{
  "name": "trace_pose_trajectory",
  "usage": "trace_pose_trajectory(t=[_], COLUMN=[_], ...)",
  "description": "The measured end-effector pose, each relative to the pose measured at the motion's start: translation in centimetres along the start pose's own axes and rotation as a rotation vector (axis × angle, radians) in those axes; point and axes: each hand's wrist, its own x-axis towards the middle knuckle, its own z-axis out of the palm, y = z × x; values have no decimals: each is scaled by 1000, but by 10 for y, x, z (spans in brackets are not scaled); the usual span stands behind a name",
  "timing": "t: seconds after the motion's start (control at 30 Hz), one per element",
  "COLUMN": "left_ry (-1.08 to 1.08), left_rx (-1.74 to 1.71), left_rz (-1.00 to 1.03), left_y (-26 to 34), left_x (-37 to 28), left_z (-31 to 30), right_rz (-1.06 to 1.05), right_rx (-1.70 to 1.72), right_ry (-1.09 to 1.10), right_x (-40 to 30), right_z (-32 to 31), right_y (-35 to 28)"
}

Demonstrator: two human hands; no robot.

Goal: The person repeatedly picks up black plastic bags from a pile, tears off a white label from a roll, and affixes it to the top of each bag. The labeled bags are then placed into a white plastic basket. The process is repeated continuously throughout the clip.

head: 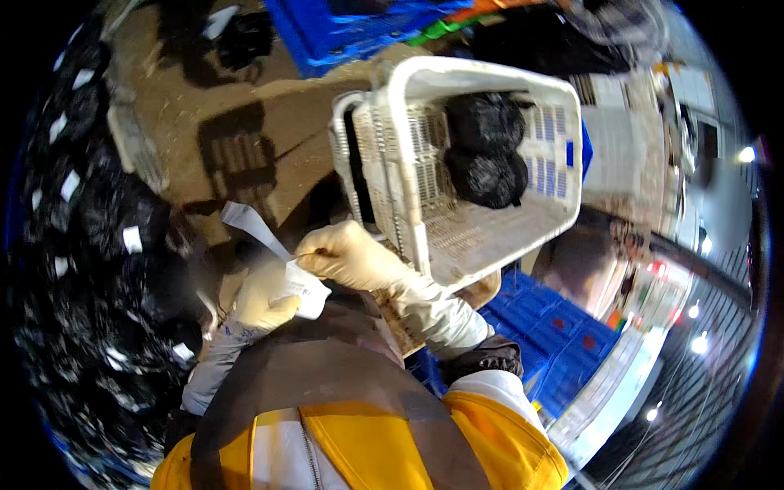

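Note:
My left hand, in a pale glove, has its thumb over the lower part of a white printed paper label. My right hand, gloved the same way, pinches the label's upper edge with its fingertips. A white paper strip trails up and left from between the hands. Just beyond my right hand a dirty white plastic crate stands tilted in the view. Two round black plastic-wrapped bundles lie inside it, against each other.
Many black bags with white labels are piled along the left. Blue plastic crates stand at the right. A blue plastic sheet or bag lies at the top. Another person's plaid sleeve shows at the upper right.

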Motion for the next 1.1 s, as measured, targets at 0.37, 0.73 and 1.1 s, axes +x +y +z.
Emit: trace_pose_trajectory(t=[0.37, 0.73, 1.1], left_ry=[74, 245, 178], left_rx=[-367, -256, -300], left_rz=[-541, -766, -709], left_y=[28, 16, 1], left_x=[85, 135, 147], left_z=[19, 43, 46], right_rz=[502, 238, 329], right_rx=[-847, -594, -1329], right_ry=[1695, 1383, 920], right_x=[-163, -43, -55], right_z=[-370, -398, -505], right_y=[236, 330, 337])
